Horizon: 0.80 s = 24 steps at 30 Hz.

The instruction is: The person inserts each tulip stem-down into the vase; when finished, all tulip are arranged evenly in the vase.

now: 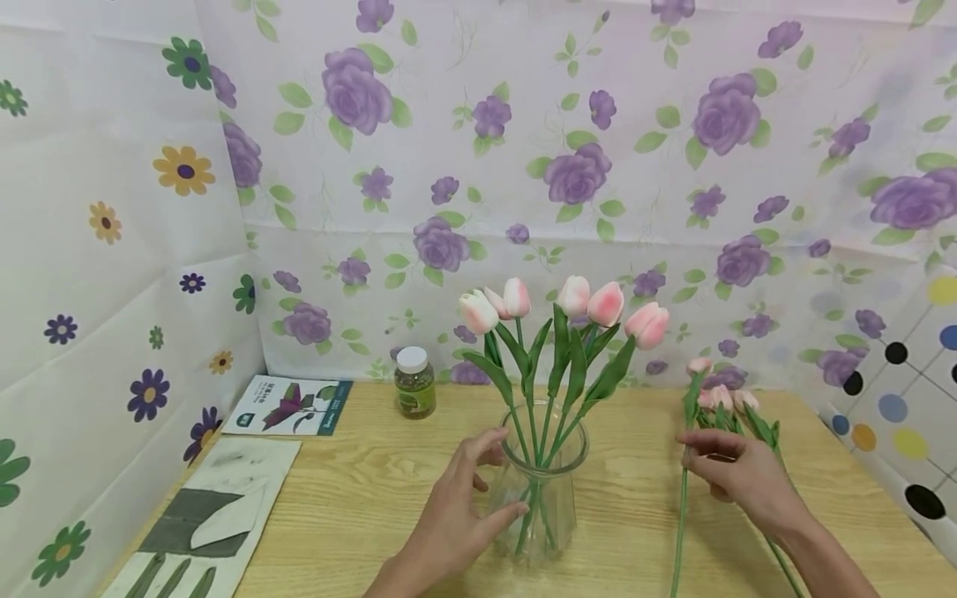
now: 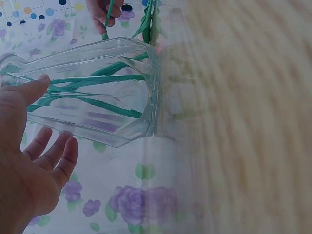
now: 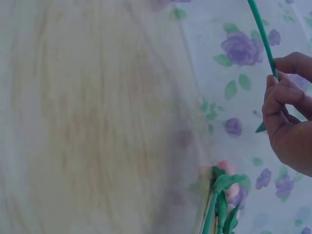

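A clear glass vase (image 1: pixel 534 515) stands on the table with several pink-and-white tulips (image 1: pixel 574 296) in it; their green stems cross inside the glass. My left hand (image 1: pixel 467 498) holds the vase from its left side, thumb in front and fingers curved round behind. In the left wrist view, that hand (image 2: pixel 34 151) sits near the vase's neck. My right hand (image 1: pixel 748 473) pinches the green stem of a single tulip (image 1: pixel 683 507), its bloom upward and its stem hanging below. More tulips (image 1: pixel 721 399) lie on the table behind the right hand.
A jar with a white lid (image 1: pixel 414 384) stands at the back left of the wooden table (image 1: pixel 336 498). Nearby lie a flower-printed booklet (image 1: pixel 287 405) and a pale sheet with dark shapes (image 1: pixel 209 515). Flowered cloth (image 1: pixel 523 124) hangs behind, and a dotted surface rises at right.
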Tool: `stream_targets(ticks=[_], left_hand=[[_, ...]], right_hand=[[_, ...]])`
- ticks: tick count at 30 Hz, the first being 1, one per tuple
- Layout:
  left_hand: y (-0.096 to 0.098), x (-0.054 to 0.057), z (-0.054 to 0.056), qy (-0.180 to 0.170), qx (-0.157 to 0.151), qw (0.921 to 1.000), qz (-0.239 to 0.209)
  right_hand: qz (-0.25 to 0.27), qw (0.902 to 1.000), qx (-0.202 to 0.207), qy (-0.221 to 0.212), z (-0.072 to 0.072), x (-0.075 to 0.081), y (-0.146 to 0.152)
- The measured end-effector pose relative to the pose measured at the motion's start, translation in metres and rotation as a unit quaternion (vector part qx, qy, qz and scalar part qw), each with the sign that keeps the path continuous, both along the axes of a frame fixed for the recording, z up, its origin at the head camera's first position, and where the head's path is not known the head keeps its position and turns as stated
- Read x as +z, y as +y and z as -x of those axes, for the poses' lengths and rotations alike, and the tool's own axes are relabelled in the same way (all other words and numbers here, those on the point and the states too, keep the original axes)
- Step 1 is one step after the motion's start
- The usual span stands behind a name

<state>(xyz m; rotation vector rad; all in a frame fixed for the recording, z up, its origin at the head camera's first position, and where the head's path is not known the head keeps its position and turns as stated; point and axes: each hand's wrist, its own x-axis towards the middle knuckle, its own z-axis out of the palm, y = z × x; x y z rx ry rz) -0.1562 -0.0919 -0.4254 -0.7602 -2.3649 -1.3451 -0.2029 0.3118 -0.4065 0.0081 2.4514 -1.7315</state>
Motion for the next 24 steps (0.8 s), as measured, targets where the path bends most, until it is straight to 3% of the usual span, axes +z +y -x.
stream_targets(ticks=[7, 14, 24], left_hand=[[-0.001, 0.000, 0.000, -0.013, -0.010, 0.9999, -0.003], [-0.001, -0.001, -0.003, -0.021, -0.015, 0.9996, -0.009], [-0.001, 0.001, -0.002, -0.034, -0.010, 0.9993, -0.009]], right_hand=[[0.093, 0.9935, -0.041, 0.052, -0.009, 0.016, -0.007], [0.212, 0.9702, -0.039, 0.111, -0.014, 0.031, -0.015], [0.299, 0.9424, -0.088, 0.122, -0.016, 0.057, -0.038]])
